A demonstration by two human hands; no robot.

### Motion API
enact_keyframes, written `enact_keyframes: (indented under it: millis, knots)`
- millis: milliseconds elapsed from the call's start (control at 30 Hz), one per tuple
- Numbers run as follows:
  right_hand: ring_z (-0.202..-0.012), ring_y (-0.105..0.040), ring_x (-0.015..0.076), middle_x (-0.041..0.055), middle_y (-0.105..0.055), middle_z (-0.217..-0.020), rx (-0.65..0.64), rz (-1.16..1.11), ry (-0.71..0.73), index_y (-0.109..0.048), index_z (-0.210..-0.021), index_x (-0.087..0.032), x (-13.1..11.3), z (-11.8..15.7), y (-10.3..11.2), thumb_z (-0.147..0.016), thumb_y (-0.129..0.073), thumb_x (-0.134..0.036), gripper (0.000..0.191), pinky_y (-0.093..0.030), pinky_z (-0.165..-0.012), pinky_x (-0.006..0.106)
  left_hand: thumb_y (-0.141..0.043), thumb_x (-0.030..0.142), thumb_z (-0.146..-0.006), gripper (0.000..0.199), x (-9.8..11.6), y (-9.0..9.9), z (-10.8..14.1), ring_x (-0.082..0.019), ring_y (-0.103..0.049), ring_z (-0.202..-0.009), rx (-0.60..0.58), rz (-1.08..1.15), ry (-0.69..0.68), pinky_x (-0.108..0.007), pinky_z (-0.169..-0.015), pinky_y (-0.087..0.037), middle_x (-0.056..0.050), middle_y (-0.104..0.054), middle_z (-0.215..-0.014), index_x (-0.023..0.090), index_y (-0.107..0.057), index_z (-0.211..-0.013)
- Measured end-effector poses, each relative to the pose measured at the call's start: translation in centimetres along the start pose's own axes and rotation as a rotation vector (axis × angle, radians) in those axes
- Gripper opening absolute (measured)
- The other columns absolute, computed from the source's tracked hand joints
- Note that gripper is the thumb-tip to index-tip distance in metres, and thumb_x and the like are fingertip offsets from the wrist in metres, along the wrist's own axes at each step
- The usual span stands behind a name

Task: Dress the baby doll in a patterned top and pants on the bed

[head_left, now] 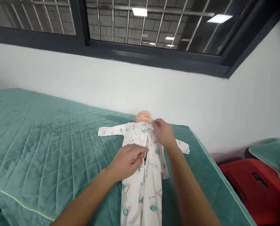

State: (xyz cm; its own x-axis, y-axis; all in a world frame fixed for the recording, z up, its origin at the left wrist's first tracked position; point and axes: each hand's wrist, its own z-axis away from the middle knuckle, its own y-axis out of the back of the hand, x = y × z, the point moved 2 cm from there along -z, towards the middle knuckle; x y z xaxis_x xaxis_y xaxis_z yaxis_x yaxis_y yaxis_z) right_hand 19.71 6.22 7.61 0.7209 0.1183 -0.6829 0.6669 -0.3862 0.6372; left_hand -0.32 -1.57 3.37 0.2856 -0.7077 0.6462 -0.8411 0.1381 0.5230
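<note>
A baby doll (143,116) lies on its back, dressed in a white printed baby top (133,135) and matching trousers (153,191). The top's sleeves stretch out to both sides, and its front edges part slightly down the middle. My left hand (129,160) rests over the doll's belly, thumb and forefinger closed at the front edge of the top. Up by the collar, just beside the doll's chin, my right hand (164,132) pinches the top's edge. The right forearm covers part of one sleeve. Fingertips hide the exact bits of cloth gripped.
A green quilted cover (60,147) spreads under the doll, its piped edge dropping off on the right. Beyond that edge sits a red plastic object (255,188) with green cloth (271,153) over it. A white wall (95,81) and dark-framed window (154,58) stand behind.
</note>
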Motion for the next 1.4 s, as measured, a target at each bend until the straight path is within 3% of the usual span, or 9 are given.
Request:
enact_keyframes:
  millis: [167, 300, 467, 567, 633, 767, 967, 1167, 1400]
  knots:
    - [-0.067, -0.053, 0.0216, 0.0068, -0.063, -0.069, -0.115, 0.304, -0.123, -0.048, -0.067, -0.024, 1.0, -1.6, -2.3, -0.085, -0.053, -0.049, 0.031, -0.034, -0.061, 0.032, -0.052, 0.042, -0.091, 0.027, -6.2, 0.7, -2.7, -0.017, -0.063, -0.084, 0.405, 0.239, 0.607, -0.028, -0.075, -0.049, -0.003, -0.068, -0.092, 0.021, -0.062, -0.106]
    - [-0.068, -0.054, 0.0209, 0.0044, -0.063, -0.071, -0.096, 0.181, -0.171, -0.05, -0.071, -0.024, 2.2, -1.2, -2.9, -0.083, -0.054, -0.055, 0.033, -0.035, -0.061, 0.03, -0.061, 0.047, -0.084, 0.043, -9.3, 0.4, -6.2, -0.015, -0.06, -0.07, 0.304, 0.4, 0.773, -0.025, -0.062, -0.047, -0.003, -0.067, -0.087, 0.02, -0.059, -0.118]
    - [-0.067, -0.054, 0.0192, 0.0028, -0.063, -0.073, -0.046, 0.074, -0.19, -0.054, -0.074, -0.023, 3.0, -1.2, -2.7, -0.082, -0.054, -0.05, 0.028, -0.035, -0.061, 0.03, -0.064, 0.023, -0.076, 0.035, -7.6, 0.5, -10.3, -0.013, -0.062, -0.066, 0.255, 0.446, 0.725, -0.023, -0.055, -0.044, -0.004, -0.07, -0.092, 0.019, -0.063, -0.111]
    - [-0.07, -0.056, 0.0192, 0.0029, -0.065, -0.077, -0.035, 0.044, -0.192, -0.057, -0.077, -0.023, 3.0, -1.2, -2.5, -0.083, -0.054, -0.044, 0.022, -0.036, -0.063, 0.03, -0.065, 0.027, -0.077, 0.034, -5.8, 0.7, -11.8, -0.013, -0.064, -0.064, -0.036, 0.547, 0.631, -0.022, -0.051, -0.043, -0.006, -0.072, -0.092, 0.02, -0.065, -0.111]
    - [-0.071, -0.057, 0.0197, 0.003, -0.066, -0.078, -0.044, 0.036, -0.202, -0.058, -0.079, -0.023, 2.8, -1.2, -2.5, -0.084, -0.054, -0.041, 0.019, -0.036, -0.064, 0.03, -0.064, 0.032, -0.08, 0.034, -5.5, 0.8, -12.3, -0.014, -0.065, -0.065, -0.126, 0.646, 0.583, -0.022, -0.05, -0.043, -0.008, -0.073, -0.093, 0.019, -0.065, -0.112]
    - [-0.072, -0.058, 0.0201, 0.0039, -0.068, -0.079, -0.056, 0.042, -0.223, -0.059, -0.079, -0.024, 2.6, -1.0, -2.5, -0.083, -0.055, -0.037, 0.014, -0.037, -0.063, 0.03, -0.059, 0.034, -0.084, 0.025, -7.1, 0.5, -12.7, -0.011, -0.06, -0.06, 0.179, 0.485, 0.619, -0.022, -0.05, -0.042, -0.006, -0.071, -0.086, 0.016, -0.069, -0.098]
    - [-0.068, -0.058, 0.0193, 0.0033, -0.069, -0.075, -0.065, -0.041, -0.223, -0.062, -0.078, -0.023, 2.4, -1.6, -2.8, -0.082, -0.057, -0.034, 0.013, -0.037, -0.061, 0.03, -0.06, 0.031, -0.083, 0.019, -7.7, -1.7, -13.1, -0.02, -0.065, -0.086, 0.04, 0.093, 0.491, -0.03, -0.075, -0.049, -0.003, -0.074, -0.092, 0.021, -0.075, -0.091]
    - [-0.073, -0.06, 0.019, 0.0042, -0.071, -0.079, 0.0, -0.192, -0.217, -0.068, -0.079, -0.019, 1.0, -2.4, -2.9, -0.081, -0.059, -0.03, 0.014, -0.042, -0.067, 0.03, -0.055, 0.024, -0.087, 0.017, -7.6, -1.7, -12.7, -0.018, -0.065, -0.085, 0.059, 0.132, 0.461, -0.029, -0.078, -0.046, 0.0, -0.074, -0.092, 0.021, -0.071, -0.082]
    - [-0.077, -0.065, 0.0192, 0.003, -0.074, -0.083, -0.056, -0.377, -0.283, -0.073, -0.089, -0.018, 1.3, -1.6, -3.3, -0.075, -0.069, -0.038, 0.024, -0.045, -0.071, 0.029, -0.052, 0.021, -0.089, 0.016, -7.4, -2.3, -13.0, -0.015, -0.061, -0.076, 0.165, 0.101, 0.42, -0.028, -0.072, -0.045, -0.001, -0.071, -0.084, 0.019, -0.065, -0.08]
